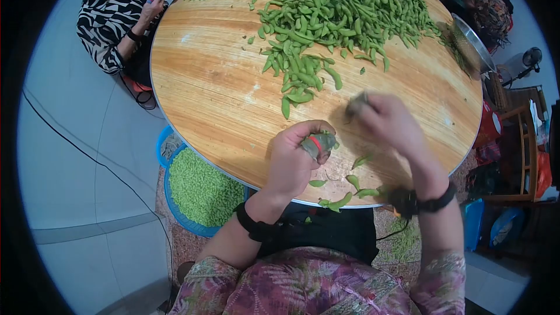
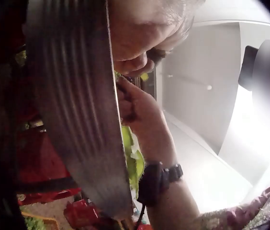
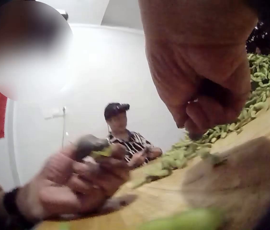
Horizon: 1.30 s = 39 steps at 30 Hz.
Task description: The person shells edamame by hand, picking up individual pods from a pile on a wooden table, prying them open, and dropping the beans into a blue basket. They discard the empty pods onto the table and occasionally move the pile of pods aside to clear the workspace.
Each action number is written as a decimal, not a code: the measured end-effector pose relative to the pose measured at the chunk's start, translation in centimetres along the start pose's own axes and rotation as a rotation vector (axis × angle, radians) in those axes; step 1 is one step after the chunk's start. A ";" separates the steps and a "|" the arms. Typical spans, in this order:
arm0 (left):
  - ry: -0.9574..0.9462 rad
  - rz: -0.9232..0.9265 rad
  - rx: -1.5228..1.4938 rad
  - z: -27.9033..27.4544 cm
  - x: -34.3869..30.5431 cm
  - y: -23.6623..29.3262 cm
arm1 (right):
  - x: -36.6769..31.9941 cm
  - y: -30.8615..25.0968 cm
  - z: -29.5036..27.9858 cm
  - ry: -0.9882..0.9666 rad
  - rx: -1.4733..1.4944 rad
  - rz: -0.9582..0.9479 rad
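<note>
My left hand (image 1: pixel 291 160) is over the table's near edge, its thumb wrapped in a grey-green cover with a red band. It pinches a green soybean pod (image 3: pixel 104 152), mostly hidden by the fingers. To its right, my right hand (image 1: pixel 392 123) is raised over the tabletop, blurred by motion, with a dark grey cover at its fingertips. In the right wrist view the right hand's fingers are curled, and no pod shows in them. Several loose soybean pods (image 1: pixel 353 182) lie below the hands by the table edge. A large heap of pods (image 1: pixel 344 9) covers the far side.
The round wooden table (image 1: pixel 204 81) fills the middle. Below its left edge stands a blue basket (image 1: pixel 174 201) of shelled beans. A metal colander (image 1: pixel 473 44) tilts at the right edge. Another person (image 1: pixel 111 23) sits at the far left, and a wooden chair (image 1: pixel 525 146) stands right.
</note>
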<state>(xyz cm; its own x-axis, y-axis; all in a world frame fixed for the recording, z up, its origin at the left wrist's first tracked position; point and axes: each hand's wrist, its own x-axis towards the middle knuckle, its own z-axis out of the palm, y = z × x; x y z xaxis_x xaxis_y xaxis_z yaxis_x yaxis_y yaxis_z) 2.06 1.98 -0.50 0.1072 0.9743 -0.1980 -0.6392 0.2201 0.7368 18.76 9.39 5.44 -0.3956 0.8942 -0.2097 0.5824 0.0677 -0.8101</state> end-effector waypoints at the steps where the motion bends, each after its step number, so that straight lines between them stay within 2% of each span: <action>1: -0.001 0.000 0.000 0.0 0.1 0.0 | 2.6 2.0 -0.2 0.151 -0.213 -0.239; 4: -0.043 0.023 -0.025 -0.2 0.3 0.1 | 5.7 1.3 0.3 0.239 -0.223 -0.265; 5: -0.032 0.019 0.032 -0.3 0.1 0.1 | 7.1 3.0 1.1 0.237 -0.511 -0.336; 8: -0.002 0.034 0.082 0.0 0.2 -0.1 | 4.7 1.6 1.1 0.148 -0.593 -0.298; 10: 0.014 0.057 0.086 -0.1 0.1 -0.3 | 2.5 0.6 1.0 0.131 -0.506 -0.293; 12: 0.013 0.099 0.203 -0.3 0.1 -0.6 | 0.2 0.1 1.3 0.068 -0.260 -0.250; 13: 0.012 0.099 0.202 -0.3 0.1 -0.6 | -0.9 0.1 1.8 0.021 -0.059 -0.134; 16: -0.025 0.178 0.272 -0.1 0.0 -0.5 | -3.3 0.5 3.4 0.033 -0.018 -0.170; 17: -0.035 0.175 0.264 -0.1 0.0 -0.5 | -3.7 0.9 4.5 0.093 0.150 -0.169; 18: -0.044 0.173 0.255 0.0 -0.1 -0.5 | -4.1 0.8 5.1 0.094 0.151 -0.173; 20: -0.031 0.216 0.357 0.4 -0.3 -0.2 | -4.6 0.6 5.9 0.310 0.080 -0.242; 22: -0.025 0.255 0.460 0.7 -0.5 -0.3 | -5.2 0.3 6.1 0.357 0.023 -0.248; 25: -0.080 0.227 0.470 0.2 -0.4 -0.7 | -5.5 0.9 6.2 0.447 -0.130 -0.280; 27: -0.159 -0.029 0.101 0.0 -0.4 -0.5 | -5.4 1.5 5.9 0.404 0.194 -0.129; 28: -0.162 -0.029 0.104 0.0 -0.3 -0.3 | -5.4 1.8 5.9 0.408 0.195 -0.130; 30: -0.190 -0.145 0.061 0.2 -0.3 0.0 | -5.6 2.3 5.9 0.361 0.302 -0.013; 31: -0.189 -0.144 0.063 0.4 -0.4 0.0 | -5.7 2.1 5.9 0.360 0.304 -0.014; 33: -0.200 -0.069 0.233 0.7 -0.6 0.0 | -5.9 1.8 6.2 0.439 0.160 -0.172; 34: -0.200 -0.071 0.235 0.5 -0.5 -0.2 | -6.0 1.9 6.1 0.440 0.163 -0.170; 37: -0.217 -0.060 0.226 0.1 -0.4 -0.5 | -6.1 2.6 5.5 0.349 0.219 -0.088; 39: -0.242 -0.101 0.168 0.4 -0.5 -0.1 | -6.2 2.6 5.0 0.226 0.566 0.099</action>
<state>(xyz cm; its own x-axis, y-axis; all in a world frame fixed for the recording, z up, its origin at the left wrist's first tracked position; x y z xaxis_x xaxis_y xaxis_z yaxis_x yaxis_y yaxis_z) 2.33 1.50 -0.24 0.3547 0.9258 -0.1311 -0.4838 0.3016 0.8215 19.13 1.79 1.89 -0.1630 0.9600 -0.2277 0.1168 -0.2104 -0.9706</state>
